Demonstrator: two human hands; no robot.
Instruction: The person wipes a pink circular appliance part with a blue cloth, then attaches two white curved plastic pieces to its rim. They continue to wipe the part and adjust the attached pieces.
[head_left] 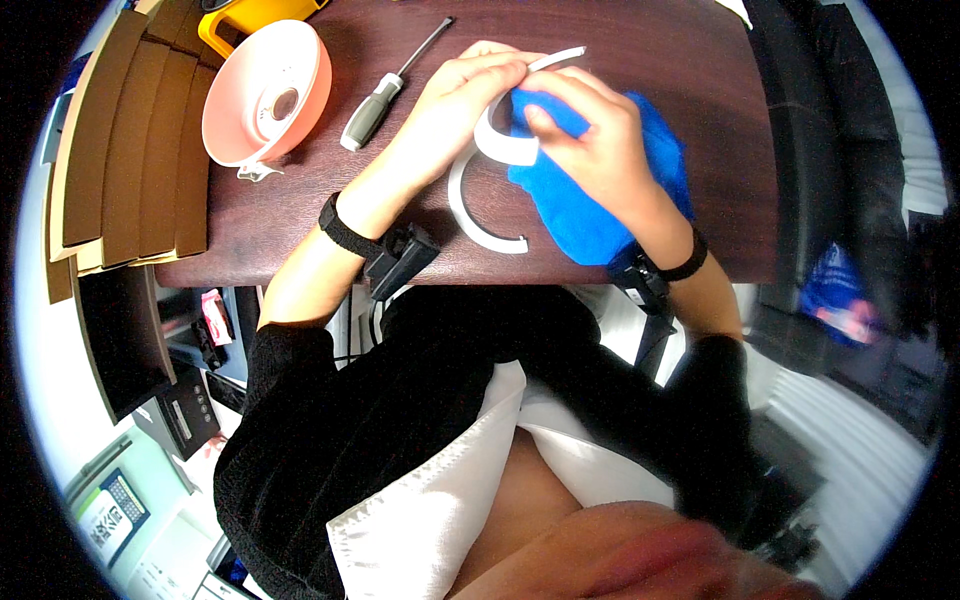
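Observation:
My left hand point(462, 105) has its fingers closed on a white curved band point(505, 148), an open ring shape whose free end sticks out past the fingertips. From the other side, my right hand point(598, 140) meets it, index finger and thumb bent around the band. A blue cloth point(580, 215) is bunched under my right hand and wrist; part of it shows through the gap between thumb and finger. Whether the right fingers also grip the cloth is hidden. On the table below the hands lies a second white C-shaped band point(462, 205).
Left of my left forearm, a screwdriver point(372, 112) with a grey-green handle lies on the dark wood table point(725, 190). Farther left is a pink bowl point(225, 110), tilted, near a yellow container point(255, 14). Stacked cardboard point(135, 140) lines the left edge.

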